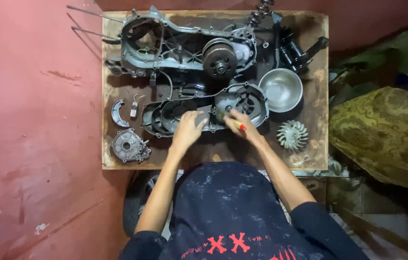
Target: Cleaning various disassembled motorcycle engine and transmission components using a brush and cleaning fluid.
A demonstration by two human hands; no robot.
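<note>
A dark metal engine side cover [175, 111] lies across the middle of a worn wooden table [213, 159]. My left hand [188, 130] rests flat on the cover's near edge, steadying it. My right hand [240, 123] grips a small brush with a yellow handle and red end [239, 126], its bristles against the cover's middle. Behind the cover sits a large grey engine crankcase [165, 45] with a round clutch drum [219, 60].
A steel bowl [281, 89] stands at the right, a pale finned fan wheel [292, 134] nearer. At the left lie a curved brake shoe [118, 113] and a small round cover plate [128, 145]. A red wall [31, 120] is left, patterned cloth [387, 135] right.
</note>
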